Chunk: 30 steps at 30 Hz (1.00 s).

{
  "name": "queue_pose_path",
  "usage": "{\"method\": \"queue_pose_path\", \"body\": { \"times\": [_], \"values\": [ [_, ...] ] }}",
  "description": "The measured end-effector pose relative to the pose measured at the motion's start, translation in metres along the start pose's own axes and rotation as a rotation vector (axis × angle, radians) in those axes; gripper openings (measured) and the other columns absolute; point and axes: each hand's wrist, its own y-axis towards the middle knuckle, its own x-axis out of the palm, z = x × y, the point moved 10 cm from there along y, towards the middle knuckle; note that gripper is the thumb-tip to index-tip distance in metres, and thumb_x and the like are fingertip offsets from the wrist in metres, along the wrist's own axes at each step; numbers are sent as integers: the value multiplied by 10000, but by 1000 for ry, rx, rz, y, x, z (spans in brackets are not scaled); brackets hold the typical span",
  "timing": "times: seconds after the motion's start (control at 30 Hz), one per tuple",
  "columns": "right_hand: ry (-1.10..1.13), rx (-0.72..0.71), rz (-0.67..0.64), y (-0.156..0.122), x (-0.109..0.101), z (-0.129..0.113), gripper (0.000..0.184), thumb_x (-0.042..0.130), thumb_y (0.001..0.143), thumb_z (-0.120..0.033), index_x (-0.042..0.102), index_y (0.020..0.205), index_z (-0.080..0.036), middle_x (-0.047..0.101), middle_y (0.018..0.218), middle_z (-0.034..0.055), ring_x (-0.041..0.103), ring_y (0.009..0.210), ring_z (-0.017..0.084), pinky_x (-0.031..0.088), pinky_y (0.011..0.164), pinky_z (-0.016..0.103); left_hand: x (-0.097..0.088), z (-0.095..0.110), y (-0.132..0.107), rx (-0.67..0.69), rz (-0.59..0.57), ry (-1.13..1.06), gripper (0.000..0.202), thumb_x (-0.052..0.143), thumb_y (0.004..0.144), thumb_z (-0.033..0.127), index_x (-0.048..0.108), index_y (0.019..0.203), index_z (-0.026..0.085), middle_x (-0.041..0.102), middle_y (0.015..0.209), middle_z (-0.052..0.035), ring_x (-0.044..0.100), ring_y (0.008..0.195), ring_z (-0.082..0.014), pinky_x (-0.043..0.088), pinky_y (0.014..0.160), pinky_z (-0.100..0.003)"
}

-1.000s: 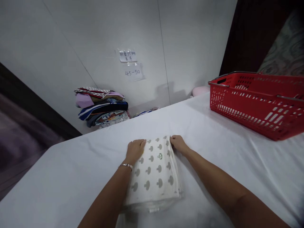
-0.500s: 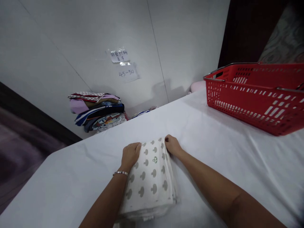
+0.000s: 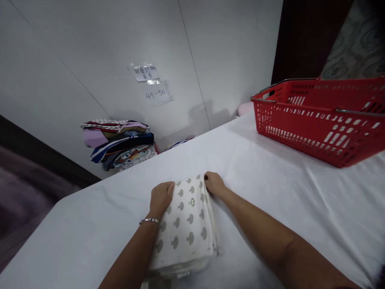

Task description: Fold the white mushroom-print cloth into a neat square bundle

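Observation:
A folded white cloth [image 3: 183, 224] with grey mushroom prints and one green one lies on the white-covered table in front of me. It is folded in several layers, whose edges show along the right and near sides. My left hand [image 3: 162, 197] grips its far left corner, fingers curled over the side and partly hidden; a silver bracelet is on that wrist. At the far right corner, my right hand [image 3: 215, 184] is closed on the edge, with the fingertips tucked out of sight.
The table [image 3: 264, 208] has a white, slightly creased cover. A red plastic basket [image 3: 300, 124] with metal handles stands at the right. Beyond the far edge, a stack of folded fabrics [image 3: 120, 140] rests by the wall, under two paper notes [image 3: 159, 93].
The whole view has shifted slightly, so things sit a little further left in the picture. Both hands keep their places at the cloth's far corners.

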Motion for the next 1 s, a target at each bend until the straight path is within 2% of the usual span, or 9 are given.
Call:
{"method": "queue_pose_path", "body": {
  "times": [0.23, 0.37, 0.67, 0.8, 0.9, 1.0],
  "values": [
    [-35, -5, 17, -1, -5, -2, 169, 472, 806, -240, 633, 822, -192, 674, 875, 57, 572, 769, 165, 313, 584, 242, -7, -2, -2, -39, 44, -29, 359, 348, 880, 376, 657, 948, 206, 671, 1025, -34, 552, 1015, -180, 344, 914, -312],
    [-30, -7, 31, -1, -13, -1, 172, 467, 805, -237, 632, 810, -189, 674, 851, 55, 571, 765, 162, 315, 585, 236, -3, -10, -4, -90, 8, -39, 379, 321, 886, 371, 658, 956, 213, 670, 1033, -34, 555, 1003, -191, 355, 894, -318],
    [-63, -47, 39, -4, -13, -5, 181, 451, 823, -250, 622, 827, -189, 671, 910, 60, 569, 789, 165, 311, 595, 240, 4, -17, -2, -138, -45, -50, 419, 299, 891, 421, 644, 979, 200, 650, 1058, -53, 536, 1004, -198, 378, 864, -301],
    [-47, -53, 22, -4, -11, -5, 167, 465, 812, -246, 625, 811, -198, 674, 860, 42, 564, 753, 156, 296, 575, 235, 6, -15, 4, -101, -60, 51, 426, 287, 893, 427, 640, 889, 188, 651, 961, -75, 546, 949, -209, 395, 819, -311],
    [-60, -47, 24, -3, -12, -4, 172, 467, 818, -254, 629, 805, -198, 672, 849, 42, 558, 755, 154, 290, 576, 234, 8, -21, 8, -150, -74, 150, 460, 258, 894, 451, 619, 807, 180, 641, 862, -90, 554, 897, -232, 412, 743, -325],
    [-72, -39, 17, -3, -12, -4, 181, 463, 824, -256, 635, 824, -199, 671, 861, 44, 555, 763, 152, 291, 583, 234, 11, -25, 10, -171, -101, 140, 459, 251, 898, 449, 616, 819, 182, 645, 872, -86, 567, 892, -230, 420, 743, -332]
  ]
}}
